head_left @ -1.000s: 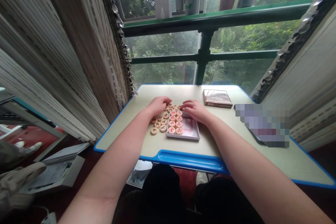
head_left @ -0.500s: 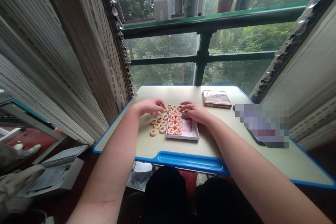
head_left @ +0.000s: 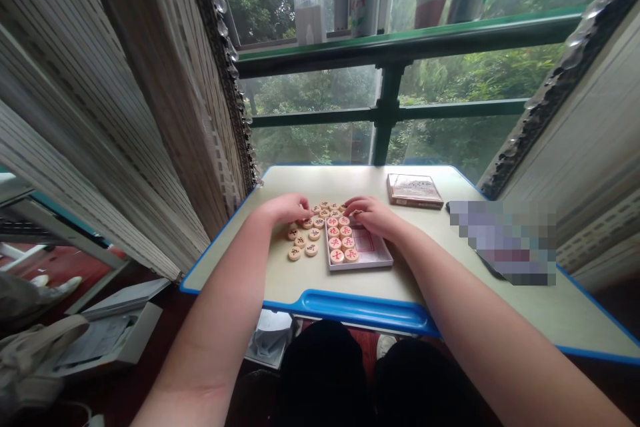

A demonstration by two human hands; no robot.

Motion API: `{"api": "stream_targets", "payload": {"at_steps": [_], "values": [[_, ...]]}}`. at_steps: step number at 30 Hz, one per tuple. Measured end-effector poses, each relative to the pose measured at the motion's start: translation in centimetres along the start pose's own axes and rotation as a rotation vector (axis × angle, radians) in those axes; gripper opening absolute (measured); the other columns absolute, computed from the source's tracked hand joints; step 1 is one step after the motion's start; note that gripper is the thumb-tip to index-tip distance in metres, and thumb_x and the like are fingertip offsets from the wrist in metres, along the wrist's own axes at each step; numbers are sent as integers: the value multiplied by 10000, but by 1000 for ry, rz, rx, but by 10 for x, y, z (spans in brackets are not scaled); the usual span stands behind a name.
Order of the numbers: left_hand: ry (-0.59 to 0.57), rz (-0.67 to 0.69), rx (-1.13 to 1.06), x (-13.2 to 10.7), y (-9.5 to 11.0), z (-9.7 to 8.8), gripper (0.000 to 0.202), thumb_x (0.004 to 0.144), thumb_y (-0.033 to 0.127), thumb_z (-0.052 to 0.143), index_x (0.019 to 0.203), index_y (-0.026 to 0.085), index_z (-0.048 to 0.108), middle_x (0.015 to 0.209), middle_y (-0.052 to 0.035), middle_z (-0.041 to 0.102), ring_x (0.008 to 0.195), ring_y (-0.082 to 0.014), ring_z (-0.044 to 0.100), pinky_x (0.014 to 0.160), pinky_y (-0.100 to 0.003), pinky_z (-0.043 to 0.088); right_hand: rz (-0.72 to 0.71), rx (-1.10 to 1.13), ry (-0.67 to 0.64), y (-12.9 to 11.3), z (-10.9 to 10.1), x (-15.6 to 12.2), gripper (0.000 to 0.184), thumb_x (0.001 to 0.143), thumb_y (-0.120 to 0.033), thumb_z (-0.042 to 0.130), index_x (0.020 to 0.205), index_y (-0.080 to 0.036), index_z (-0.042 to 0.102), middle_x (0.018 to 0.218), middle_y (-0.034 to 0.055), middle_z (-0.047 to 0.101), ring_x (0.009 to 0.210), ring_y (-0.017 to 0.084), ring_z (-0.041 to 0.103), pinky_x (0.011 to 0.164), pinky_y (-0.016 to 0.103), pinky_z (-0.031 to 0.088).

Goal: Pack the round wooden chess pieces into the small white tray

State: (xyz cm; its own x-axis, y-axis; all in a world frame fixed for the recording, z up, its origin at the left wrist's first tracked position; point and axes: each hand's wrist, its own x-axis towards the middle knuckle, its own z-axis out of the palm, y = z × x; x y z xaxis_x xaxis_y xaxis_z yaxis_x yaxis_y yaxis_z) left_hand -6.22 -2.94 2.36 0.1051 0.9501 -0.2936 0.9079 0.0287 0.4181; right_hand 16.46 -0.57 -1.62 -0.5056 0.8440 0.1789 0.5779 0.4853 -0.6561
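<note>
A shallow white box [head_left: 363, 265] lies on the table, with two columns of round red-marked xiangqi pieces [head_left: 336, 255] along its left side. Black-marked xiangqi pieces [head_left: 311, 249] lie loose to its left and behind it. My left hand [head_left: 290, 208] bends its fingers down over the loose pieces left of the box. Its fingertips close together at one of them, and whether a piece is between them is hidden. At the box's far right corner is my right hand [head_left: 369, 211], fingers apart and reaching left beside the rear black pieces.
A flat picture-covered box [head_left: 415, 190] rests at the back right of the table [head_left: 280, 273]. Right of it lies a blurred-out object [head_left: 500, 243]. A blue tray groove [head_left: 365, 309] runs along the front edge. Curtains hang at both sides; cans [head_left: 366, 3] stand on the sill.
The white box and its red pieces have shifted right and turned slightly. My left hand has moved right, its fingers drawing closer together. Some black pieces have shifted a little.
</note>
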Motion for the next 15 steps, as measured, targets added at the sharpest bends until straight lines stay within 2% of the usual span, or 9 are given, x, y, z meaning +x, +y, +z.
{"api": "stream_targets", "payload": {"at_steps": [3,11,15], "values": [[-6,-24,-24,-3,3,-1,295,719,395,553,885,161,622,749,-64,690,625,-155,582,538,-233,401,19,7,-7,-1,-1,0,333,686,-24,449,752,-213,715,1124,43,625,1061,208,544,997,347,383],[-94,99,54,-2,-3,-5,317,621,358,604,895,214,668,850,-12,692,677,-143,580,568,-207,397,-9,29,-3,1,0,1,325,674,-16,451,724,-208,709,1079,45,640,1015,199,572,959,311,408],[-121,109,44,-3,-2,-6,365,543,409,677,855,218,675,829,0,684,680,-142,568,545,-202,371,-40,-23,18,-1,0,0,192,714,-132,528,731,-203,706,1059,52,640,995,202,571,954,322,398]]}}
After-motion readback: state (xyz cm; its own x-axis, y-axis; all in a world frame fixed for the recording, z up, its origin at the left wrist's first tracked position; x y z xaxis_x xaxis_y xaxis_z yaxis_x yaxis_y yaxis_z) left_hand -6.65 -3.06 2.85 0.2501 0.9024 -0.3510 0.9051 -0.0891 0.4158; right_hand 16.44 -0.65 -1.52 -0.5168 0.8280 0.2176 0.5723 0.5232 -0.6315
